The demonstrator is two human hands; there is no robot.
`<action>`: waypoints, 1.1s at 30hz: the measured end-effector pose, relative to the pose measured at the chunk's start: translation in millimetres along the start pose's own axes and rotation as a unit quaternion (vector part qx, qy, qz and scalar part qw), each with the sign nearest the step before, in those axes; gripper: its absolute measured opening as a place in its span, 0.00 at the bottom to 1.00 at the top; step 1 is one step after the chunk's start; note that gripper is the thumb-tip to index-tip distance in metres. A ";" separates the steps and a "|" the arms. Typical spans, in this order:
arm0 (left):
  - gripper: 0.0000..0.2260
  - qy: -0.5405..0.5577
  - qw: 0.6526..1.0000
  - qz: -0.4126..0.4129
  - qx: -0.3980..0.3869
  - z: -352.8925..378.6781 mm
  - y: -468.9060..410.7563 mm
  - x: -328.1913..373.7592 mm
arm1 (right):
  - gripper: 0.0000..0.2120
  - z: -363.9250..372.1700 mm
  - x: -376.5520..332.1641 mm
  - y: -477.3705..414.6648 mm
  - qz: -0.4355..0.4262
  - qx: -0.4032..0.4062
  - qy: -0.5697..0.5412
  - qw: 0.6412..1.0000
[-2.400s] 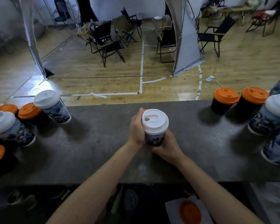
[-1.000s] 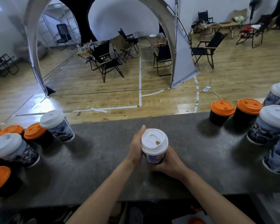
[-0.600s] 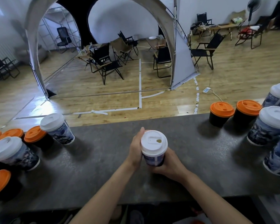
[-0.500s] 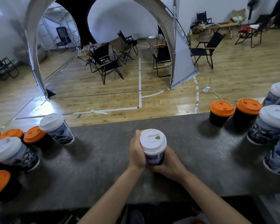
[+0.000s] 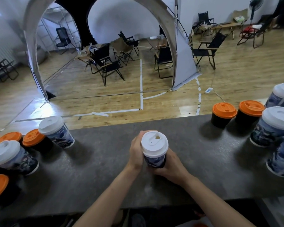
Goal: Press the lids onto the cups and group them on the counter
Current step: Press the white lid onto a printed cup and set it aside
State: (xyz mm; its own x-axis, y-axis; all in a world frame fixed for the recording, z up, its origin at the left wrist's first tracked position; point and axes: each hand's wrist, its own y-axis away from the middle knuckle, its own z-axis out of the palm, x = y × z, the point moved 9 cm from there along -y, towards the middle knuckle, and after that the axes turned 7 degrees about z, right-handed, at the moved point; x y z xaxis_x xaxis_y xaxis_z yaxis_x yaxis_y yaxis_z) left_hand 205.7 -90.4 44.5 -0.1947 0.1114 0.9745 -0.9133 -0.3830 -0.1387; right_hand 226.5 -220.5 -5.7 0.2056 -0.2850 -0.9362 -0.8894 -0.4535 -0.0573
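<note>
**Desk:** Two clusters of cups, I gather. What lies between them?

**Me:** I have the grey tabletop (image 5: 97, 169) running right across. The left group (image 5: 56, 134) is at one end and the right group (image 5: 275, 126) at the other. Both mix white and orange lids. Between them, well apart from both, is one cup (image 5: 155, 160).

**Desk:** And your hands?

**Me:** Both are on it. My left hand (image 5: 135, 151) wraps its left side, with the fingers (image 5: 141, 134) curled round the back just under the rim. My right hand (image 5: 172, 167) holds it low on the right, fingers curled round the base. I can't tell whether the base touches the tabletop.

**Desk:** The lid?

**Me:** The white lid (image 5: 154, 143) sits level on top, with the sip hole (image 5: 157, 137) on the far side. I can't see whether it is snapped down all round.

**Desk:** Which step, then?

**Me:** Seating the lid, I judge, or just past it. Next I'd press evenly round the rim. Then I'd carry the cup to a group and set it down beside the others without knocking them.
</note>
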 end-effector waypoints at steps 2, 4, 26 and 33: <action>0.20 -0.047 0.996 -0.035 -0.066 4.5 -7.3 3.7 | 0.37 1.8 3.7 -0.9 0.005 -0.012 0.013 1.000; 0.21 -0.035 0.992 -0.092 -0.078 3.7 -6.5 -4.6 | 0.36 1.6 3.2 1.1 -0.008 -0.015 0.019 1.000; 0.25 -0.008 0.993 -0.109 -0.038 6.1 3.2 -5.7 | 0.41 2.6 12.3 -2.2 0.015 -0.009 0.008 1.000; 0.21 -0.013 0.996 -0.040 0.083 -2.0 22.9 -4.5 | 0.48 1.5 9.0 -3.6 0.021 0.000 -0.001 1.000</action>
State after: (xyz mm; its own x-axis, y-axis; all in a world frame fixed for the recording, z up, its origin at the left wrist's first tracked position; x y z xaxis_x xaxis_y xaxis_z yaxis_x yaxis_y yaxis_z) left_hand 185.0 -97.9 36.6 -0.1134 0.1250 0.9857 -0.8533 -0.5205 -0.0322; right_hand 230.9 -220.2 -14.4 0.1667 -0.3023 -0.9385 -0.8975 -0.4407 -0.0174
